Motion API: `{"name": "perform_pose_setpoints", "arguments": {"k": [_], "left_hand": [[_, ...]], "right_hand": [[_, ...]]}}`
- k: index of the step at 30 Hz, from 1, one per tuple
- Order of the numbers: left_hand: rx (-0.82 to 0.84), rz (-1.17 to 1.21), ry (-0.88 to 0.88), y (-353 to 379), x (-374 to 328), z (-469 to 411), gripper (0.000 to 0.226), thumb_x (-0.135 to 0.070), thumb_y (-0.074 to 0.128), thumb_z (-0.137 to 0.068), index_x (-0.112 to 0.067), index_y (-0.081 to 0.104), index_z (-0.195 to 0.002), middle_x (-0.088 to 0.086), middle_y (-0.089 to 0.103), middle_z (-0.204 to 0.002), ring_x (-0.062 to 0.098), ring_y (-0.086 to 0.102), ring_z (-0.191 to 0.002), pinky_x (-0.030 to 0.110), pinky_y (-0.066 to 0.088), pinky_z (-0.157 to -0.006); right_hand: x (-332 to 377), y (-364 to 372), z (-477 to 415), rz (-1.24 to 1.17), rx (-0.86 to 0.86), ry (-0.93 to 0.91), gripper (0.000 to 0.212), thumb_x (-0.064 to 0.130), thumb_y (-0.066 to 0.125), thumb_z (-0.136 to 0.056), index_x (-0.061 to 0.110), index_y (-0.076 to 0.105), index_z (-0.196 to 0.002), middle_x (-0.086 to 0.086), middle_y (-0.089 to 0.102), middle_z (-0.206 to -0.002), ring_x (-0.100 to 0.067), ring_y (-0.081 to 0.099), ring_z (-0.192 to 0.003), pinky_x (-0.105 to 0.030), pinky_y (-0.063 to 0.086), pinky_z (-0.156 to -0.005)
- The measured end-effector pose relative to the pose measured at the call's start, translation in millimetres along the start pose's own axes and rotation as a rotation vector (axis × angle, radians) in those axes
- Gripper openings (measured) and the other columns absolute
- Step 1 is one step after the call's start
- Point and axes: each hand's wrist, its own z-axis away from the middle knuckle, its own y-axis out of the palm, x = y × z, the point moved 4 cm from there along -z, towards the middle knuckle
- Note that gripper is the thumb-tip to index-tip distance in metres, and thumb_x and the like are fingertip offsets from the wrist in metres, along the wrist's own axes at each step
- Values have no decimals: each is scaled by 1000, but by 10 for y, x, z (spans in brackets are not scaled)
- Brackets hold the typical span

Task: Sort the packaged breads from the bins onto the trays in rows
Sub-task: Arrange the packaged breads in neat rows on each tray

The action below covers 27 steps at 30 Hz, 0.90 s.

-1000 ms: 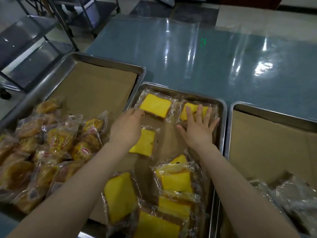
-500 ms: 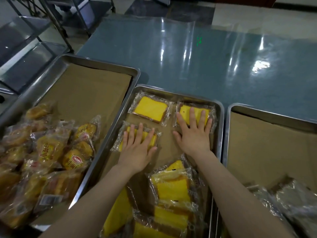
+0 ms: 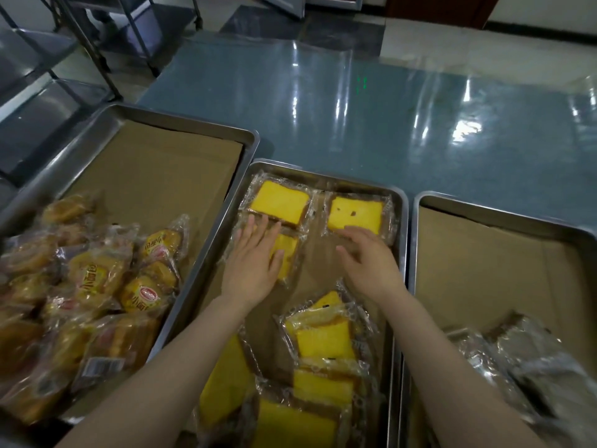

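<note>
The middle metal tray (image 3: 400, 240) holds yellow cake slices in clear wrappers. Two lie side by side at its far end: one at the left (image 3: 279, 202) and one at the right (image 3: 355, 215). My left hand (image 3: 253, 263) lies flat with straight fingers on a third slice (image 3: 287, 253) just below the far-left one. My right hand (image 3: 371, 260) hovers with relaxed fingers just below the far-right slice and holds nothing. A loose pile of more yellow slices (image 3: 323, 344) fills the near end of the tray.
The left tray (image 3: 103, 124), lined with brown paper, has a heap of round packaged buns (image 3: 90, 286) at its near end. The right tray (image 3: 504, 205) holds dark packaged breads (image 3: 523, 367) near me. Beyond the trays lie a glossy blue-grey table (image 3: 387, 108) and metal racks (image 3: 80, 37).
My left hand slid the third slice up under the far-left slice. My right hand came off the far-right slice and drew back toward me.
</note>
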Motion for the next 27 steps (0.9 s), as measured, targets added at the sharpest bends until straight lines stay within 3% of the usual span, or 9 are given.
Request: {"name": "perform_pose_setpoints", "arguments": {"k": [2, 5, 9, 11, 14, 18, 21, 24, 27], "left_hand": [[-73, 147, -12, -132, -1, 204, 45, -29, 42, -98, -26, 35, -142, -1, 27, -151, 6, 1, -139, 31, 8, -113], [-20, 301, -57, -197, 73, 589, 37, -21, 50, -94, -30, 51, -131, -2, 50, -137, 9, 34, -133, 29, 33, -104], [41, 271, -115, -267, 290, 1007, 32, -16, 57, -90, -33, 61, -116, -5, 68, -102, 8, 62, -83, 21, 50, -73], [29, 267, -139, -305, 401, 1148, 31, -4, 58, -88, -24, 66, -110, -5, 66, -103, 2, 58, -85, 11, 45, -76], [37, 215, -71, -340, 464, 1315, 29, 2, 57, -86, -18, 69, -102, -7, 64, -104, 12, 60, -98, 26, 48, -86], [199, 78, 96, -288, 479, 1560, 35, -24, 65, -86, -28, 61, -120, -16, 46, -131, 11, 45, -123, 25, 36, -101], [307, -41, 175, -171, 529, 1710, 64, -50, 56, -86, -32, 34, -142, -11, 10, -154, 12, 5, -143, 29, 8, -115], [326, -215, 116, -43, 550, 1753, 80, -69, 27, -83, -33, -12, -144, -7, -27, -150, 14, -29, -137, 28, -13, -111], [270, -273, -17, 55, 502, 1690, 81, -71, 13, -83, -29, -24, -141, -1, -36, -147, 18, -36, -133, 33, -17, -109]], "right_hand": [[6, 5, 225, -73, 3, 70, 16, 31, 51, -96, 25, 66, -100, 8, 63, -100, -12, 56, -97, -25, 42, -79], [-25, 130, 556, -62, 74, 161, 35, 40, 43, -98, 21, 58, -72, 5, 57, -73, -15, 53, -72, -29, 33, -56], [-57, 277, 825, -67, 49, 176, 29, 25, 41, -101, 16, 63, -117, 2, 60, -112, -16, 52, -107, -23, 36, -83], [-36, 291, 881, -79, 28, 201, 32, 22, 40, -101, 17, 59, -127, 0, 58, -123, -19, 48, -117, -24, 35, -92], [30, 223, 961, 24, -53, 129, 32, 26, 45, -99, 25, 57, -128, 1, 51, -134, -23, 39, -126, -32, 30, -101], [185, 287, 1107, 178, 131, -46, 35, 42, 55, -91, 37, 57, -126, 14, 54, -129, -17, 33, -128, -40, 26, -105], [199, 293, 1192, 151, 63, -47, 34, 37, 65, -86, 32, 60, -120, 14, 58, -107, -12, 42, -107, -31, 36, -94], [184, 246, 1266, 119, 5, -23, 21, 35, 66, -85, 30, 66, -106, 17, 55, -93, -5, 43, -92, -24, 38, -80], [179, 213, 1280, 182, 126, 28, 19, 45, 59, -88, 30, 71, -86, 16, 63, -81, -5, 57, -79, -29, 47, -74]]}}
